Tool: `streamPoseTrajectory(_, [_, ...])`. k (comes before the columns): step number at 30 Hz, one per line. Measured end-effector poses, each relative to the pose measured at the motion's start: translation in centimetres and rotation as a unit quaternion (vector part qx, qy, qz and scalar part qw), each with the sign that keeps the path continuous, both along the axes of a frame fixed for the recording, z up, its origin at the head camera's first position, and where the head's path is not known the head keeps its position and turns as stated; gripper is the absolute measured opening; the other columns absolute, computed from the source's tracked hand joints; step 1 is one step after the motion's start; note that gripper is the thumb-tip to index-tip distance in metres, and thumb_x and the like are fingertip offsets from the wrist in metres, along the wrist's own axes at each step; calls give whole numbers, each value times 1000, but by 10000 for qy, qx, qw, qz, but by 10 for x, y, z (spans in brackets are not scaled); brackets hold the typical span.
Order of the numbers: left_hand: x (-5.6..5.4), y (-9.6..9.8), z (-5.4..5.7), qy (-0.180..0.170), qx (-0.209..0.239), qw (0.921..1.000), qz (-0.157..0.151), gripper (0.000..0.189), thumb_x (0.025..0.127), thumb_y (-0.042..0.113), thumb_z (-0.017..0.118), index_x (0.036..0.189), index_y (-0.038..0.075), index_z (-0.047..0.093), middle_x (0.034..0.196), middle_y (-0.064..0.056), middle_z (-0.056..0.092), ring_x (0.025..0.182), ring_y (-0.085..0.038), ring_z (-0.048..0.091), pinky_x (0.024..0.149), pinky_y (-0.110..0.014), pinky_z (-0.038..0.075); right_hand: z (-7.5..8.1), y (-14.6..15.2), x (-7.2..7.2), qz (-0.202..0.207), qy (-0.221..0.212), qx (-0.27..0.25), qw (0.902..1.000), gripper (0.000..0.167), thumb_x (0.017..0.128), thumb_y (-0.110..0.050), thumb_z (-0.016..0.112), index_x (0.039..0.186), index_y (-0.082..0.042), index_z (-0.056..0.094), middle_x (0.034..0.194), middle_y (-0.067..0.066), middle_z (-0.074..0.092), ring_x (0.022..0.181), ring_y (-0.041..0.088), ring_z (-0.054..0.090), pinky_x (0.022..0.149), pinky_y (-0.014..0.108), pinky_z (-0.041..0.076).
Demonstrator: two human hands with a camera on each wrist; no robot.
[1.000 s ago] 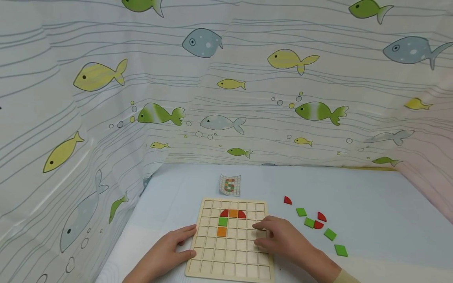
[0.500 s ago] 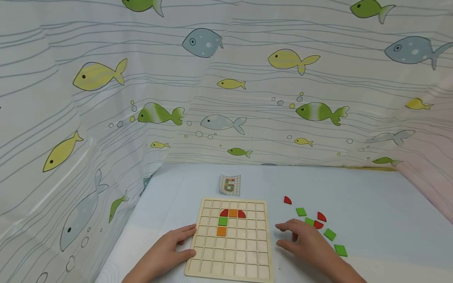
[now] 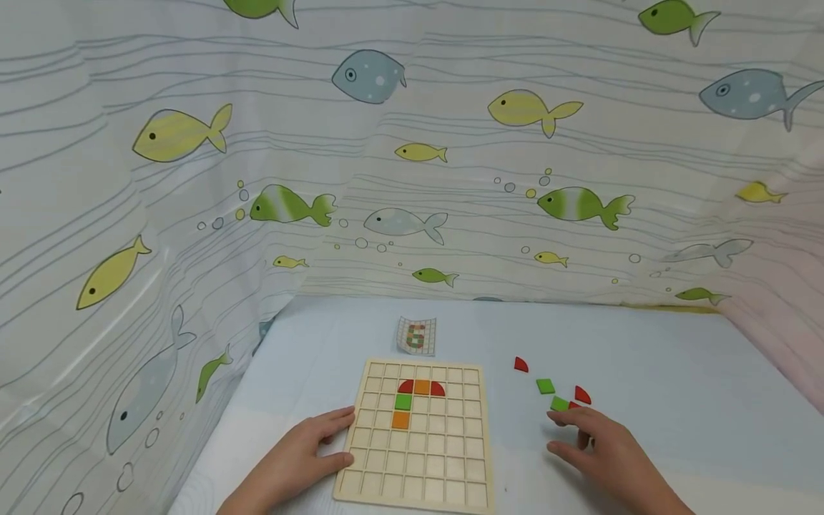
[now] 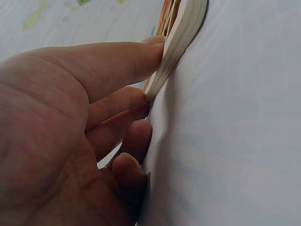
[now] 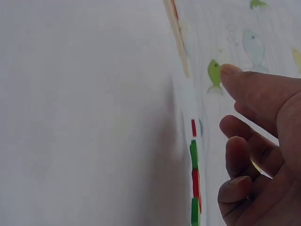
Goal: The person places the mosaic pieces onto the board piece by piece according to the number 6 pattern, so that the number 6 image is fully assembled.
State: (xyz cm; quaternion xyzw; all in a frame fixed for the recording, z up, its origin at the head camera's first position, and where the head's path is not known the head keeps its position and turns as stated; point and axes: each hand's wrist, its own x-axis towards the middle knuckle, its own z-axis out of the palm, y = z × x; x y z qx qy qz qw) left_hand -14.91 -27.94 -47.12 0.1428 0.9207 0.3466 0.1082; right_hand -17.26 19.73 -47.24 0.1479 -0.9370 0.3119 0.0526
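Note:
A pale wooden grid board (image 3: 434, 465) lies before me. Set in its cells are two red quarter-round tiles (image 3: 438, 388), orange square tiles (image 3: 400, 420) and one green square tile (image 3: 402, 402). My left hand (image 3: 299, 458) rests at the board's left edge; in the left wrist view its thumb (image 4: 127, 61) touches the side. To the right of the board, my right hand (image 3: 601, 447) hovers with nothing in it, thumb and forefinger apart. Close beyond its fingertips lie a green tile (image 3: 559, 405) and a red quarter-round tile (image 3: 582, 394). The hand hides other loose tiles.
Farther back sit another green tile (image 3: 545, 386) and a red one (image 3: 521, 365). A small pattern card (image 3: 416, 336) with a coloured grid figure lies behind the board. A fish-print sheet (image 3: 463, 179) hangs around the table's back and sides.
My right hand has drawn away from over the board's right side, moving right toward the loose tiles and covering some of them. The left hand stays at the board's edge.

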Motion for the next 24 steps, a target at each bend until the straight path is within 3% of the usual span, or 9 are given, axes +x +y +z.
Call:
streamPoseTrajectory(10, [1,1,0,149,-107,9998,79,71,88,48,71,142,6,54,149,5,47,128,-21,50,99,-36,46,0,29,5,-501,-247,196,9982,43,78,-38,84,116,-22,72,100,-13,62,72,2,48,61,23,43])
streamPoseTrajectory(15, [1,2,0,176,-128,9997,94,70,88,48,71,142,7,55,149,7,47,125,-19,52,100,-38,45,1,48,9,-789,-560,453,9943,48,78,-41,83,120,-21,71,91,-10,56,70,4,46,58,24,39])
streamPoseTrajectory(24, [1,2,0,211,-200,9994,164,71,87,51,71,142,9,55,149,8,46,125,-18,53,99,-39,45,-8,70,5,-838,-596,680,9924,51,76,-51,82,116,-22,73,100,-7,57,68,4,45,57,24,37])
